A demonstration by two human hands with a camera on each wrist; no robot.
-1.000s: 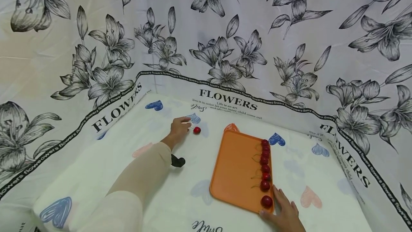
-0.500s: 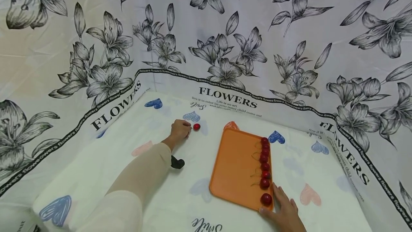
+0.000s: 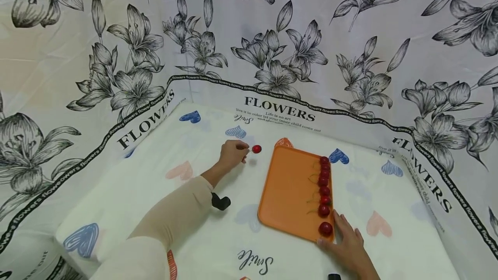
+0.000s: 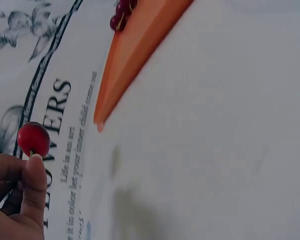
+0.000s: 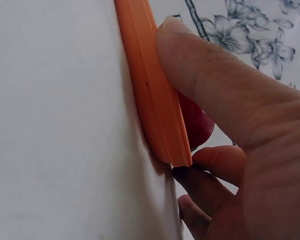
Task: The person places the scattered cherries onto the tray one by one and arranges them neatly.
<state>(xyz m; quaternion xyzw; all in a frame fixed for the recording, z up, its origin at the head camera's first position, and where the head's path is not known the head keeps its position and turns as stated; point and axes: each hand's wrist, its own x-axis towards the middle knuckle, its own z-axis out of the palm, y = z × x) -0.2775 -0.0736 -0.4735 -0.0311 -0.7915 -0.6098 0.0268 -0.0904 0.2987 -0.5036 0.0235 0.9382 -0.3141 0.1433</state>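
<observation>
My left hand (image 3: pixel 233 154) pinches a red cherry (image 3: pixel 256 149) by its short stem, between thumb and forefinger, above the tablecloth left of the tray. In the left wrist view the cherry (image 4: pixel 34 139) stands up over the thumb tip. An orange rectangular tray (image 3: pixel 288 185) lies on the cloth, with a row of several dark red cherries (image 3: pixel 324 190) along its right edge, stems pointing left. At the tray's near right corner, my right hand (image 3: pixel 348 243) holds the rim, thumb on the near edge and fingers along the right side. One cherry (image 5: pixel 196 120) shows behind the thumb.
A white cloth (image 3: pixel 218 245) printed with hearts and lettering covers the table. Floral curtains (image 3: pixel 272 33) surround its back and sides. A pale, rounded object with lettering (image 3: pixel 35 256) stands at the lower left. A black piece (image 3: pixel 221 202) sits at the left wrist.
My left hand has lifted the cherry from the cloth and moved right, nearer the tray. My right hand stays at the tray's corner. The head view has shifted slightly.
</observation>
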